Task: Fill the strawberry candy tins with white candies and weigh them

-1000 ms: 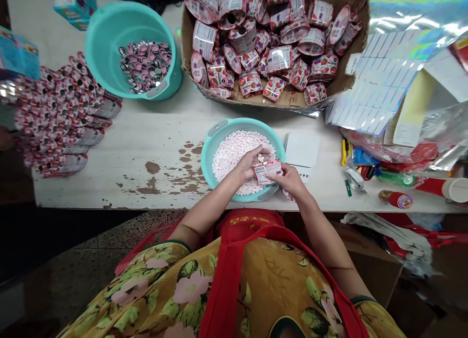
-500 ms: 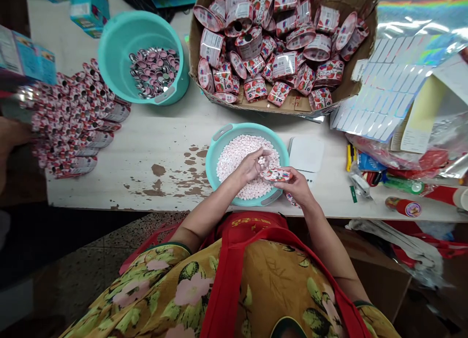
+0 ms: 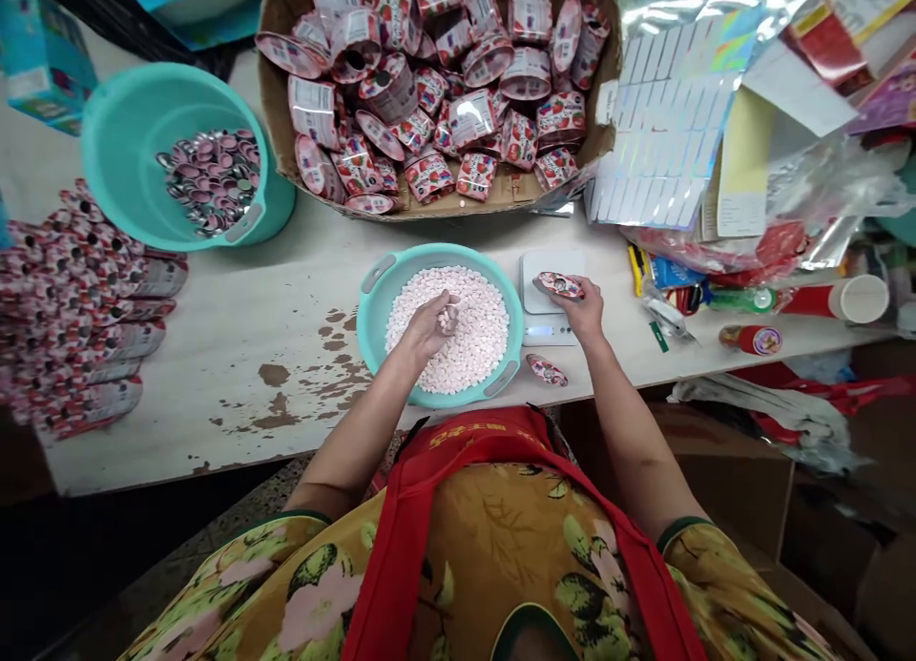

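My left hand [image 3: 433,323] is curled over a turquoise basin [image 3: 366,329], with a few small pale pink candies held in its fingers. The basin is filled with the same candies [image 3: 476,332]. My right hand [image 3: 587,310] grips an oval candy tin [image 3: 558,284] with a red strawberry print. That tin is over the plate of a white digital scale [image 3: 551,260]; whether it touches the plate I cannot tell. Another oval tin [image 3: 548,370] lies on the table just in front of the scale.
Behind the basin stands a cardboard box [image 3: 436,206] full of printed tins. A turquoise bucket [image 3: 114,165] with small round metal lids [image 3: 215,179] is at the left, beside stacked tins [image 3: 93,308]. Label sheets [image 3: 655,127] and a red-labelled jar [image 3: 750,340] are at the right.
My right hand has carried the tin rightward from beside my left hand to over the scale. My left hand stays over the basin. The view has shifted right.
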### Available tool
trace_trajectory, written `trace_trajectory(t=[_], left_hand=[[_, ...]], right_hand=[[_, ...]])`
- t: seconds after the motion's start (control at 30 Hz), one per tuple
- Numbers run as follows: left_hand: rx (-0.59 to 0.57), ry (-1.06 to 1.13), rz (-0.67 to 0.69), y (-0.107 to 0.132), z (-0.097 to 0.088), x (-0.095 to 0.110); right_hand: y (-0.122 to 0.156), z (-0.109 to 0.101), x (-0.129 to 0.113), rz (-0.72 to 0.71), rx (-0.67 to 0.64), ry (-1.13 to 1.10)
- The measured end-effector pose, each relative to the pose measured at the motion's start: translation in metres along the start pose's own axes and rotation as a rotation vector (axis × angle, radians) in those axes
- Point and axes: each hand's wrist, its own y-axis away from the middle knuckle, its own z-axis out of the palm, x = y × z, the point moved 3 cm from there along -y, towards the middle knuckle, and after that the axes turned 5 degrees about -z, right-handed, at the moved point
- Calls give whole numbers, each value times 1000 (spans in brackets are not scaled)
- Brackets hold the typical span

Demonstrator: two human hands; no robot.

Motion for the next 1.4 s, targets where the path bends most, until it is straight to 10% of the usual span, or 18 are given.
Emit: trace_trajectory(t=[0.4,0.6,0.93,1.2,1.4], left_hand=[[54,-66,-37,13,-15,-12],[92,-107,6,19,-14,-17],[85,-175,68,29,-7,-16],[43,-336,134,33,28,-3],[-42,-756,440,13,103,-6]], right_hand=[[138,-70,36,247,152,-64],[190,-52,50,143,-25,22],[173,2,48,-88,-158,220],[190,-32,46,-81,-113,59],[186,-57,39,43,53,-4]])
